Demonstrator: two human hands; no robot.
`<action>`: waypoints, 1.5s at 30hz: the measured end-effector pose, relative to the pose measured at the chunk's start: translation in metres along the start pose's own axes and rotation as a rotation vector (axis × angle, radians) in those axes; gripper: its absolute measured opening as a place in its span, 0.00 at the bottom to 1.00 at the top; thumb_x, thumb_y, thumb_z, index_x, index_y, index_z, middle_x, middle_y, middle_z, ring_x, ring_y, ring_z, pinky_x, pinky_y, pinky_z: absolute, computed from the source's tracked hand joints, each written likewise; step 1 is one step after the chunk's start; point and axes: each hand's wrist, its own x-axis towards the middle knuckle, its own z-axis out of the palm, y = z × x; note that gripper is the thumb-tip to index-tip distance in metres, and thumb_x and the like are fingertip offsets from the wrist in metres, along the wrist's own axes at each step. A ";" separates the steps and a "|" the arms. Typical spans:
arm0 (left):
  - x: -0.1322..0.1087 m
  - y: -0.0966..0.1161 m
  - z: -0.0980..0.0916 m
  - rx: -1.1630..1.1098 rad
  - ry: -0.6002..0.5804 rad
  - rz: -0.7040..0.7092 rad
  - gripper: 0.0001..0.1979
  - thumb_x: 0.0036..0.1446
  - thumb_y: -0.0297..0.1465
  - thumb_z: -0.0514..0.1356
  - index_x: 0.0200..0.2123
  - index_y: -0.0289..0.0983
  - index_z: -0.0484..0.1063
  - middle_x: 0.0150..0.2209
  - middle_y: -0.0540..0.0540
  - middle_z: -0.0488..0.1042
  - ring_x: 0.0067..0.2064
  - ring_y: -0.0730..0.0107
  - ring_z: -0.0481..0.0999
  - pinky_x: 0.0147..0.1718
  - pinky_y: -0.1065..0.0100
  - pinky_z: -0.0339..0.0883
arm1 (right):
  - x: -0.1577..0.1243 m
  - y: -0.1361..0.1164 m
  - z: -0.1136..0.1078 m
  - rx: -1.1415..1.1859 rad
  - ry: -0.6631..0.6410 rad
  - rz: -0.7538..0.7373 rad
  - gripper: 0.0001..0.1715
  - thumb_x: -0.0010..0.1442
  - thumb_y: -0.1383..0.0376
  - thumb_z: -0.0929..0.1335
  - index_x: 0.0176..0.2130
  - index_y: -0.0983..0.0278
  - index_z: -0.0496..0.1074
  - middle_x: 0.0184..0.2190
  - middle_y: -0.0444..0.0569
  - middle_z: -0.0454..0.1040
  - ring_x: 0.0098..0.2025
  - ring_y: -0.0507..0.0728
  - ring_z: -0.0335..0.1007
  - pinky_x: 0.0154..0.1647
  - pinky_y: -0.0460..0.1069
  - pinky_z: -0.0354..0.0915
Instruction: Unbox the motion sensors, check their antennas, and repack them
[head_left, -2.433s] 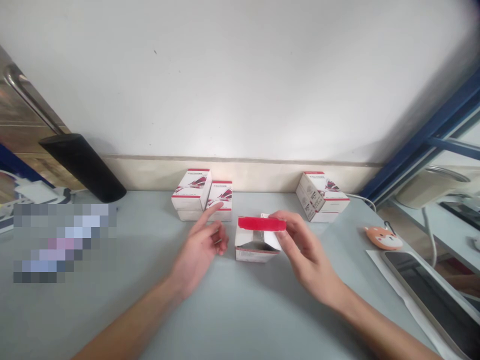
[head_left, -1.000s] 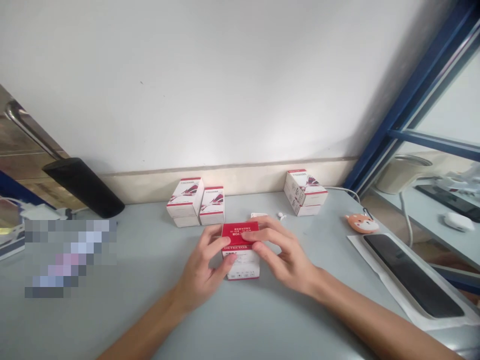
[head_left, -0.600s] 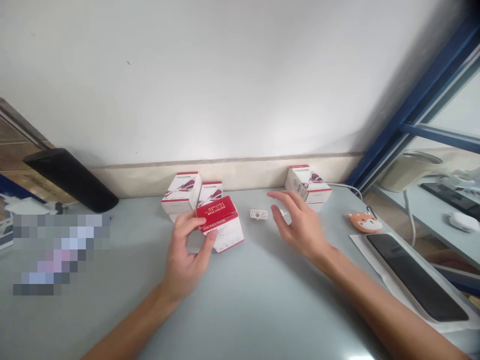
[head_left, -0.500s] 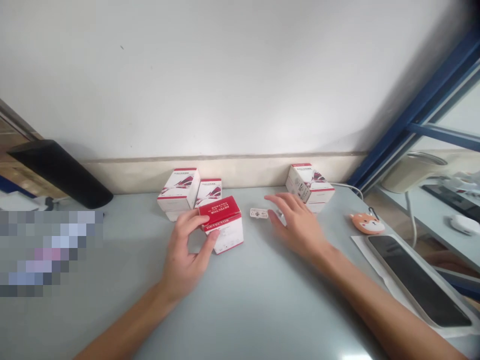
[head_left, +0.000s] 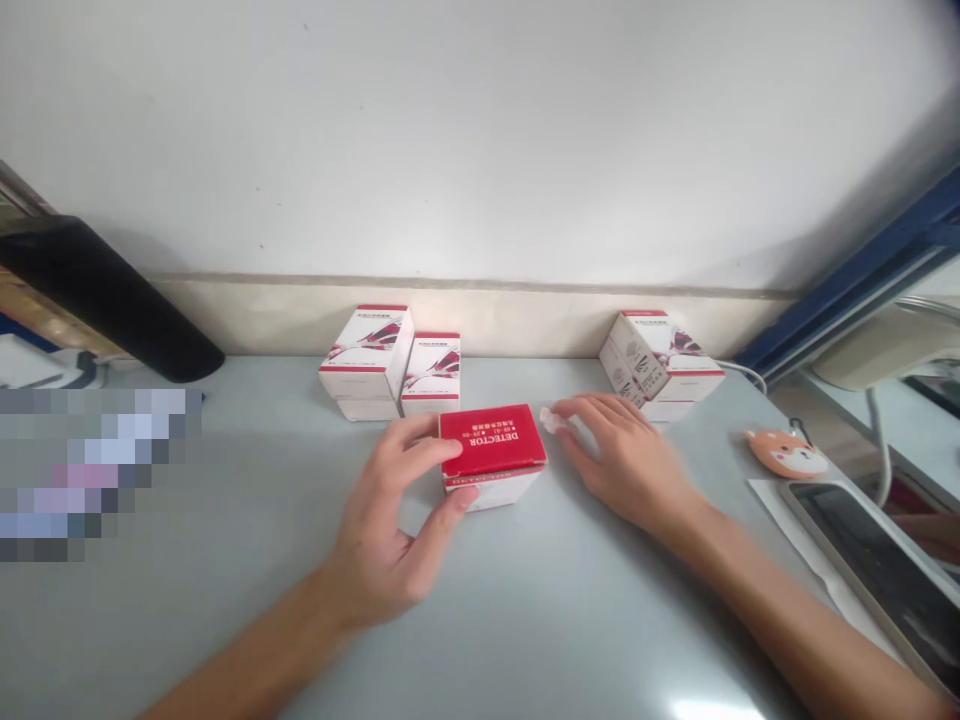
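Note:
A box with a red top marked DETECTOR sits on the grey-blue table in front of me. My left hand grips its left side, thumb on the front face and fingers on the top. To the right of the box, my right hand is low over the table with its fingers bent. A small, clear or whitish crumpled item shows at its fingertips, between thumb and index finger. The small white card-like piece is out of sight.
White and red boxes stand by the wall at centre-left and right. A black cylinder leans at the left. At the right are an orange animal-face case and a phone. Part of the left is pixelated.
The view has shifted. The red-topped box has moved right and turned in my left hand. My right hand's fingers have drawn in around the small clear item, and the white card-like piece no longer shows.

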 end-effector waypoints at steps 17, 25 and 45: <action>0.007 0.009 -0.009 0.003 -0.117 0.033 0.22 0.69 0.29 0.57 0.64 0.46 0.65 0.58 0.40 0.67 0.60 0.53 0.69 0.58 0.53 0.69 | -0.001 -0.004 0.007 0.225 -0.192 -0.076 0.16 0.74 0.68 0.60 0.52 0.60 0.75 0.42 0.51 0.80 0.51 0.63 0.74 0.53 0.60 0.71; 0.012 0.023 -0.011 -0.029 -0.119 -0.153 0.17 0.70 0.32 0.57 0.60 0.44 0.67 0.54 0.41 0.71 0.54 0.57 0.74 0.53 0.58 0.71 | -0.007 -0.037 -0.025 0.416 0.048 -0.141 0.21 0.74 0.60 0.65 0.64 0.55 0.67 0.59 0.55 0.74 0.59 0.65 0.73 0.59 0.61 0.71; 0.009 0.039 -0.010 0.141 -0.323 0.249 0.20 0.67 0.26 0.56 0.60 0.42 0.71 0.48 0.39 0.66 0.46 0.58 0.68 0.41 0.60 0.71 | -0.004 -0.037 -0.017 0.322 0.043 0.133 0.15 0.74 0.56 0.65 0.53 0.58 0.74 0.49 0.52 0.80 0.50 0.62 0.76 0.52 0.57 0.70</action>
